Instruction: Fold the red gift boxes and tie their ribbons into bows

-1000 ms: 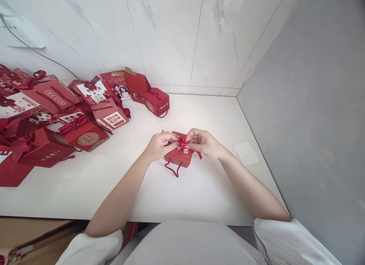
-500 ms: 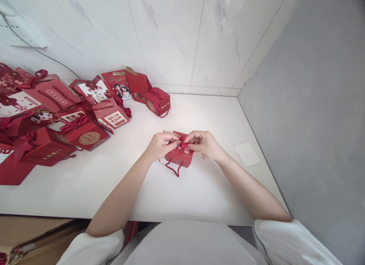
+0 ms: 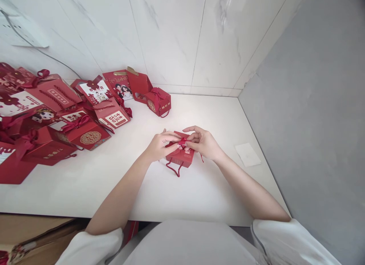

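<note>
A small red gift box (image 3: 179,158) with gold print lies on the white table in front of me. Its twisted red cord handle (image 3: 173,170) hangs over the near side onto the tabletop. On top of the box is a red ribbon (image 3: 183,142), bunched at its middle. My left hand (image 3: 160,146) pinches the ribbon from the left with thumb and fingers. From the right, my right hand (image 3: 203,144) grips it between thumb and bent fingers, its index finger lifted and stretched out. The fingertips cover part of the ribbon and the box top.
Several red gift boxes with ribbons (image 3: 89,137) are piled at the left. Another bowed red box (image 3: 159,102) stands near the tiled wall (image 3: 171,37). A white slip of paper (image 3: 247,154) lies at the right, by the grey side wall (image 3: 319,124).
My right index finger has lifted off the ribbon and straightened. The ribbon at the middle looks more bunched, its loop less raised. The box has barely moved.
</note>
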A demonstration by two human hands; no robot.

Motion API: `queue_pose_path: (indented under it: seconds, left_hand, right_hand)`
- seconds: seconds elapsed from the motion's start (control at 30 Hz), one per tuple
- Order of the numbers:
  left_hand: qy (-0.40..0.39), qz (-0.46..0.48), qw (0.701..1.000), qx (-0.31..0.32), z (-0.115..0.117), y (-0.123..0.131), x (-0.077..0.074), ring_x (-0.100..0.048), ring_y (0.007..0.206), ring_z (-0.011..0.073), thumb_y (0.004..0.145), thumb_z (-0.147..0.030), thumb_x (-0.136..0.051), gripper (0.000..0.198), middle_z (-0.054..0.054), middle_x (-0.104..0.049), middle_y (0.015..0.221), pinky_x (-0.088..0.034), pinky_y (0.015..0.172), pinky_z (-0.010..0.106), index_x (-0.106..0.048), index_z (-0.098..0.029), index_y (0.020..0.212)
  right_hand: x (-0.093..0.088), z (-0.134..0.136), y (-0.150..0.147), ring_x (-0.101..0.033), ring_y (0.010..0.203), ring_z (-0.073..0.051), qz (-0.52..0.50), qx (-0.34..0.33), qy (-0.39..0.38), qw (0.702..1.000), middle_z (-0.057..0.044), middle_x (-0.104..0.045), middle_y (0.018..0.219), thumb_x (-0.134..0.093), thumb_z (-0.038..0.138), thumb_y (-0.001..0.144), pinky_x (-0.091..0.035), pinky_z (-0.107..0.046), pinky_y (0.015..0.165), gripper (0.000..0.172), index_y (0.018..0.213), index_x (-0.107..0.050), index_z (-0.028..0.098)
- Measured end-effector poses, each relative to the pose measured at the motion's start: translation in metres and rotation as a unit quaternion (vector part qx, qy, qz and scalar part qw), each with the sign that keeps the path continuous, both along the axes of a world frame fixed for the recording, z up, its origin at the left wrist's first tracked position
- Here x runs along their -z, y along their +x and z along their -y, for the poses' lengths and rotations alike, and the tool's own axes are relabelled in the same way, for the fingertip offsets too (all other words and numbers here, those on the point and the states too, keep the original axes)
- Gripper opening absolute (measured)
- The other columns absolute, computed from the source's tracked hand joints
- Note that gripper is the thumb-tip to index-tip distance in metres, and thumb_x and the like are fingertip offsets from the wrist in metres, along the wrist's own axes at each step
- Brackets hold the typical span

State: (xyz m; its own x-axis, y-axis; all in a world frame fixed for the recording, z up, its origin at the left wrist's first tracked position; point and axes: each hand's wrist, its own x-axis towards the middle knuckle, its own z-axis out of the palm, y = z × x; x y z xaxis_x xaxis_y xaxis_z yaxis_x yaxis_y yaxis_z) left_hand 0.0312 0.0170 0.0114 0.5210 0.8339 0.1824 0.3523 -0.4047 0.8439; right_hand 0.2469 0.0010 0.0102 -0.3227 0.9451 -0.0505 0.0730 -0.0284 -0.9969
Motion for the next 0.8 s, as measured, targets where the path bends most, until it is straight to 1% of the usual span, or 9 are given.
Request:
queue_pose_path:
  seconds: [0.1,0.17,0.23,0.3,0.4,0.5,0.6,0.7,0.8]
  left_hand:
    - [0.024,-0.008,1.000,0.010,-0.001,-0.001,0.002,-0.067,0.098,0.0206,0.078,-0.036,-0.073,0.021,0.005,-0.073,0.103,-0.015,0.122,0.048,-0.077,-0.026,0.096]
    - [0.033,-0.003,0.999,-0.016,0.000,0.002,0.003,-0.067,0.093,0.0194,0.076,-0.040,-0.076,0.020,0.004,-0.073,0.096,-0.018,0.122,0.047,-0.078,-0.025,0.089]
    - [0.027,0.007,0.999,-0.039,0.001,0.006,0.004,-0.066,0.090,0.0181,0.081,-0.043,-0.070,0.019,0.002,-0.072,0.087,-0.020,0.121,0.046,-0.077,-0.025,0.080]
    - [0.009,0.014,0.999,-0.044,0.002,0.009,0.004,-0.066,0.088,0.0171,0.087,-0.044,-0.062,0.028,0.001,-0.072,0.083,-0.020,0.121,0.044,-0.076,-0.024,0.074]
    - [-0.019,0.025,0.998,-0.048,0.002,0.009,0.003,-0.065,0.084,0.0160,0.089,-0.046,-0.060,0.032,0.001,-0.074,0.086,-0.019,0.121,0.043,-0.075,-0.023,0.073]
    - [-0.033,0.037,0.997,-0.051,0.002,0.009,0.002,-0.065,0.085,0.0161,0.088,-0.046,-0.061,0.032,0.001,-0.073,0.086,-0.019,0.121,0.042,-0.075,-0.023,0.071]
    - [-0.045,0.048,0.997,-0.050,0.002,0.008,0.000,-0.065,0.088,0.0169,0.088,-0.045,-0.061,0.033,0.001,-0.073,0.086,-0.019,0.122,0.042,-0.075,-0.023,0.069]
    - [-0.054,0.051,0.996,-0.049,0.003,0.009,-0.001,-0.066,0.089,0.0182,0.088,-0.046,-0.060,0.034,0.002,-0.074,0.085,-0.018,0.122,0.043,-0.075,-0.023,0.069]
    - [-0.054,0.054,0.996,-0.051,0.002,0.009,-0.001,-0.067,0.089,0.0184,0.088,-0.047,-0.060,0.034,0.002,-0.075,0.085,-0.021,0.121,0.043,-0.076,-0.023,0.068]
  right_hand:
    - [0.000,0.001,-0.003,-0.072,0.071,-0.018,0.041,0.012,0.023,0.999,-0.001,-0.072,0.080,-0.069,0.025,0.079,-0.056,-0.028,0.064,0.028,0.107,-0.062,0.022]
    - [0.000,0.003,-0.004,-0.072,0.070,-0.017,0.051,0.011,0.042,0.998,-0.001,-0.071,0.080,-0.069,0.025,0.080,-0.056,-0.030,0.067,0.025,0.104,-0.063,0.023]
    - [0.000,0.004,-0.004,-0.070,0.068,-0.017,0.040,0.005,0.051,0.998,0.000,-0.070,0.079,-0.070,0.028,0.080,-0.057,-0.031,0.068,0.027,0.105,-0.060,0.023]
    - [0.000,0.006,-0.004,-0.069,0.068,-0.016,0.016,0.001,0.057,0.998,0.000,-0.070,0.080,-0.073,0.032,0.079,-0.056,-0.031,0.067,0.030,0.102,-0.057,0.024]
    - [-0.001,0.007,0.000,-0.068,0.070,-0.016,0.007,-0.008,0.067,0.998,-0.001,-0.070,0.081,-0.076,0.039,0.076,-0.054,-0.029,0.064,0.029,0.086,-0.055,0.022]
    - [-0.002,0.007,0.003,-0.067,0.070,-0.016,0.014,-0.033,0.049,0.998,-0.003,-0.070,0.078,-0.074,0.044,0.079,-0.052,-0.027,0.060,0.030,0.076,-0.057,0.020]
    - [-0.004,0.005,0.005,-0.069,0.070,-0.016,-0.010,-0.028,0.026,0.999,-0.003,-0.072,0.078,-0.075,0.043,0.078,-0.053,-0.026,0.058,0.029,0.082,-0.059,0.020]
    - [-0.006,0.006,0.005,-0.071,0.069,-0.017,-0.034,-0.009,-0.004,0.999,-0.003,-0.073,0.078,-0.078,0.043,0.075,-0.056,-0.027,0.058,0.033,0.089,-0.059,0.020]
    - [-0.008,0.008,0.004,-0.071,0.071,-0.019,-0.021,-0.011,-0.007,1.000,-0.005,-0.073,0.076,-0.080,0.045,0.072,-0.059,-0.032,0.065,0.032,0.082,-0.064,0.018]
